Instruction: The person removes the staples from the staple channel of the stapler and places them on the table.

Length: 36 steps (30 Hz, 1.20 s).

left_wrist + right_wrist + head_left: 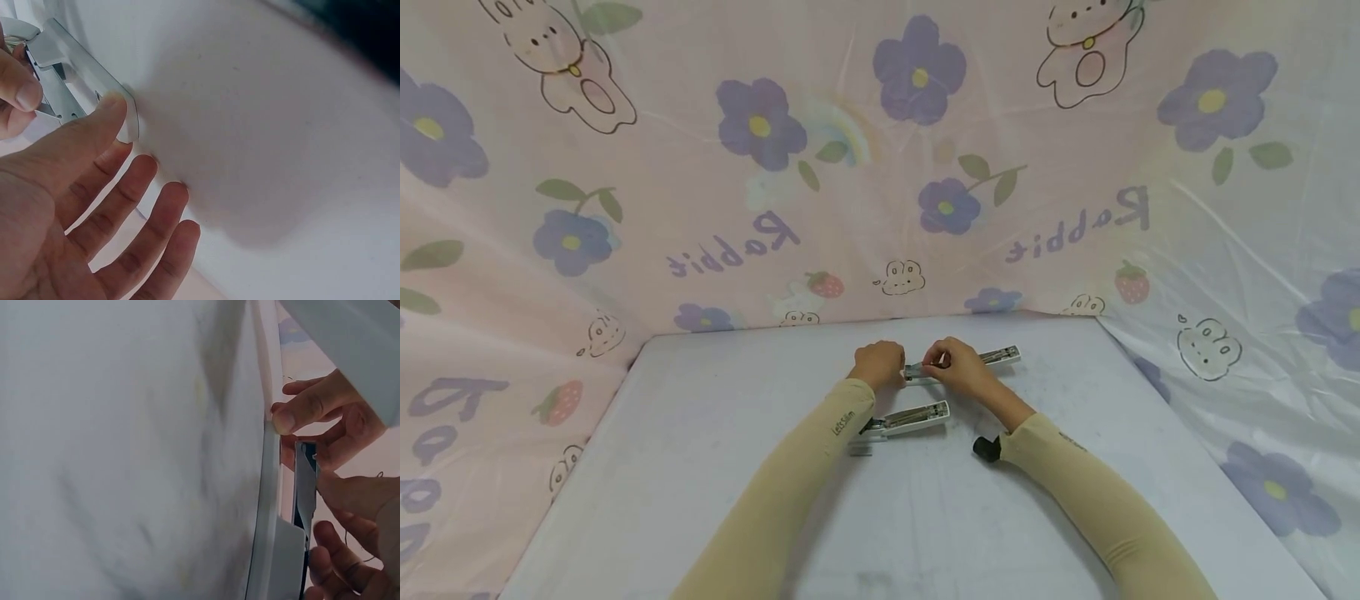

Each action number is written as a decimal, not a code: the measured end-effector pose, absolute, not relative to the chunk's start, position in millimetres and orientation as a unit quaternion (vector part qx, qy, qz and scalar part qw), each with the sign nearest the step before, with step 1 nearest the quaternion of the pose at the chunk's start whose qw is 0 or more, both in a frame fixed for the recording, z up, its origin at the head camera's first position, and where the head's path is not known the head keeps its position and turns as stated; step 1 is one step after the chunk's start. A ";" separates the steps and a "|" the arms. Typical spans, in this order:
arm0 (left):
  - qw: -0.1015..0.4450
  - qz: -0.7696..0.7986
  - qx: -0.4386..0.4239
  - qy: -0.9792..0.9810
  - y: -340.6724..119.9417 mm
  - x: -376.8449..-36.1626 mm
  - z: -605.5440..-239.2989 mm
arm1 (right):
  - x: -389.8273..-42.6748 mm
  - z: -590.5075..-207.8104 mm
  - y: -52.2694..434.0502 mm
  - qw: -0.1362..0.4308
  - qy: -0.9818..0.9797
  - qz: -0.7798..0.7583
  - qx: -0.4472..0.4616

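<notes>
Far stapler point(992, 358) lies opened on the table point(700, 467); left hand point(877, 364) steadies its end, fingers straight; right hand point(953, 367) pinches its magazine; near stapler point(910, 418) untouched.

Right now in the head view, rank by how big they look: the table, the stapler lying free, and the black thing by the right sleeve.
1. Table
2. Stapler lying free
3. Black thing

Soft, even light fills the head view, which bends strongly at its edges; the arms cast only faint shadows on the table point(700, 467). Both wrist views are dimmer and blurred at close range, with broad grey shadows across the white surface.
</notes>
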State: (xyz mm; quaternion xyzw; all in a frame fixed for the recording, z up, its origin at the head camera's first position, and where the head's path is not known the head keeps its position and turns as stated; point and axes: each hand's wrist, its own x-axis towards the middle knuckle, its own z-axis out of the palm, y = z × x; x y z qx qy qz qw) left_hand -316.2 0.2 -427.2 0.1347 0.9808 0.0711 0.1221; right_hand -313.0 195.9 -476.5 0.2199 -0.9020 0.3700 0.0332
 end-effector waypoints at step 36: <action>0.125 0.071 0.129 0.981 0.5 -315.3 -428.0 | -318.4 -473.1 200.7 0.042 -0.899 0.343 0.268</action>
